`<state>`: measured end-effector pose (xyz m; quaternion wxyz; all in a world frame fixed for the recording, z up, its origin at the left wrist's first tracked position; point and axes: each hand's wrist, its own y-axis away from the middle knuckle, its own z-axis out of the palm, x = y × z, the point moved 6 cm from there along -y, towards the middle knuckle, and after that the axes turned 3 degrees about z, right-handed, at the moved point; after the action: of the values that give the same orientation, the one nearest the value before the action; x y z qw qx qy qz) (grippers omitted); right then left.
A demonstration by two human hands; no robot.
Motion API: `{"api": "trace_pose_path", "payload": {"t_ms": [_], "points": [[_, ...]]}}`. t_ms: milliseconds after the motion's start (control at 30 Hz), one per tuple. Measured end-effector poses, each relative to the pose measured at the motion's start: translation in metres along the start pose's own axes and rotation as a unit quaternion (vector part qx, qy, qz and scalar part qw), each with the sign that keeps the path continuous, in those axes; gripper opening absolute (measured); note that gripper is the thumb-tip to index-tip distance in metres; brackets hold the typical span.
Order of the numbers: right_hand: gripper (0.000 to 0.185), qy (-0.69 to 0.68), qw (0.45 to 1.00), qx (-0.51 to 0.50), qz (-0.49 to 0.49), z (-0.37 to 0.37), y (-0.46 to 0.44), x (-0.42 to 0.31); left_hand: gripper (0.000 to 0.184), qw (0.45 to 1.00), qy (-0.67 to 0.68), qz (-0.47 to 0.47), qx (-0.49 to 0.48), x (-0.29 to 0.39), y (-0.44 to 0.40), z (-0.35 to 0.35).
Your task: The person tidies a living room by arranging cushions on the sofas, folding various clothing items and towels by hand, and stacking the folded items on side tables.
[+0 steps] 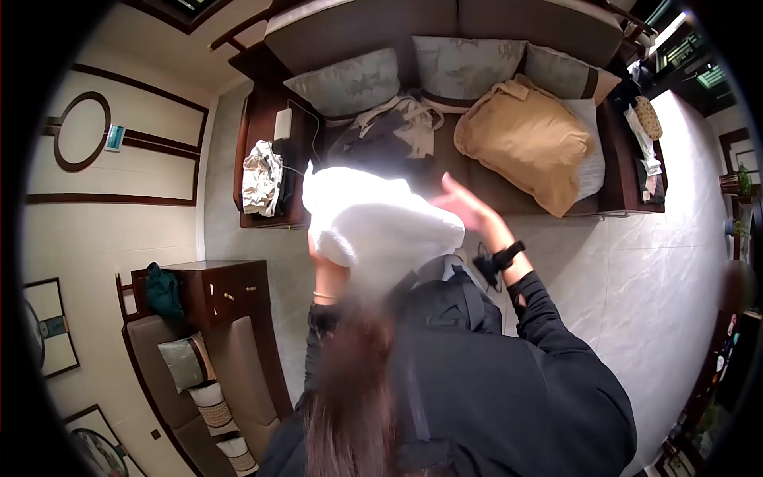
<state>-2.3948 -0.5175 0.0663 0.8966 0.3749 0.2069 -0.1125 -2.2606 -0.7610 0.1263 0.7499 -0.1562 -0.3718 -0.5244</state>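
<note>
A bright white folded cloth (389,222) is held up in front of my body, overexposed so its details are lost. My left hand (324,266) is under its left side and bears it, with the fingers mostly hidden by the fabric. Beside the cloth's right edge is my right hand (470,211), open, its thumb raised and its fingers stretched toward the fabric. Whether those fingertips touch the cloth I cannot tell. A black strap device (501,258) sits on my right wrist.
Ahead stands a brown sofa (358,24) with patterned cushions (469,70). On its seat lie a tan garment (524,135) and a grey-and-cream garment (389,131). White crumpled fabric (262,176) rests on the left side table. A wooden cabinet (234,290) stands at left.
</note>
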Motion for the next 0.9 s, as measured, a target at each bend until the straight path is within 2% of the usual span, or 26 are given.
{"api": "trace_pose_path", "payload": {"t_ms": [33,67,100,133,167,200,233,300,333,400,433,467,500,567,600,633,667,733,767,833,867,900], "points": [[0.068,-0.056,0.993,-0.071,0.072,0.008,-0.011,0.037,0.042,0.997,-0.046,0.060,0.028,0.001,-0.001,-0.021],[0.072,-0.079,0.992,-0.086,0.047,-0.001,-0.034,0.061,0.042,0.994,0.092,-0.007,0.060,-0.007,-0.001,-0.032],[0.075,-0.103,0.989,-0.102,0.022,-0.011,-0.058,0.084,0.042,0.994,0.090,-0.010,0.067,-0.003,-0.003,-0.037],[0.079,-0.173,0.973,-0.142,0.050,-0.002,-0.054,0.084,0.041,0.996,0.076,-0.028,0.044,0.002,-0.007,-0.037],[0.083,-0.236,0.958,-0.162,-0.001,0.032,-0.023,0.054,0.041,0.997,0.065,-0.043,0.018,0.006,-0.009,-0.033],[0.074,-0.249,0.949,-0.192,-0.017,0.041,-0.015,0.038,0.037,0.995,0.020,-0.068,0.075,0.015,-0.009,-0.023],[0.066,-0.263,0.939,-0.221,-0.034,0.043,-0.012,0.028,0.037,0.994,0.021,-0.068,0.077,0.024,-0.009,-0.020],[0.046,-0.079,0.985,-0.116,-0.097,0.004,-0.032,0.032,0.033,0.956,0.186,-0.225,0.021,0.025,0.004,-0.018],[0.037,-0.010,0.989,-0.105,-0.101,0.007,-0.025,0.020,0.030,0.968,0.048,-0.241,0.052,0.016,0.012,-0.058],[0.033,-0.039,0.993,-0.080,-0.080,-0.004,-0.021,0.019,0.024,0.929,-0.129,-0.347,-0.036,0.000,0.038,-0.104],[0.032,-0.056,0.993,-0.064,-0.078,-0.010,-0.015,0.015,0.021,0.885,-0.236,-0.390,-0.095,0.003,0.045,-0.092],[0.032,-0.002,0.998,-0.025,-0.063,-0.010,0.000,0.009,0.018,0.880,-0.217,-0.416,-0.077,0.007,0.051,-0.092],[0.033,0.054,0.997,-0.040,-0.035,-0.024,0.001,0.011,0.018,0.879,-0.212,-0.421,-0.076,0.008,0.052,-0.100],[0.030,0.174,0.984,0.000,-0.043,-0.028,0.012,0.005,0.018,0.893,-0.234,-0.383,0.019,0.015,0.040,-0.112],[0.028,0.266,0.961,0.027,-0.072,-0.039,0.009,-0.001,0.025,0.872,-0.312,-0.377,0.019,0.023,0.030,-0.108],[0.029,0.328,0.939,0.082,-0.062,-0.023,0.021,-0.015,0.027,0.893,-0.325,-0.311,0.001,0.022,0.014,-0.104],[0.029,0.343,0.930,0.098,-0.084,-0.025,0.018,-0.024,0.022,0.911,-0.315,-0.261,0.060,0.025,0.003,-0.084],[0.026,0.334,0.920,0.140,-0.147,-0.009,0.028,-0.052,0.024,0.901,-0.371,-0.223,0.030,0.038,-0.026,-0.089],[0.024,0.310,0.918,0.165,-0.187,0.008,0.040,-0.073,0.031,0.942,-0.299,-0.137,0.066,0.046,-0.040,-0.071],[0.030,0.274,0.923,0.181,-0.203,-0.005,0.038,-0.105,0.053,0.929,-0.355,-0.079,0.071,0.081,-0.069,-0.052],[0.036,0.280,0.904,0.203,-0.252,0.007,0.051,-0.120,0.065,0.910,-0.406,-0.047,0.066,0.098,-0.081,-0.047],[0.042,0.286,0.881,0.223,-0.303,0.021,0.065,-0.138,0.074,0.927,-0.373,-0.018,0.039,0.113,-0.076,-0.001]]}}
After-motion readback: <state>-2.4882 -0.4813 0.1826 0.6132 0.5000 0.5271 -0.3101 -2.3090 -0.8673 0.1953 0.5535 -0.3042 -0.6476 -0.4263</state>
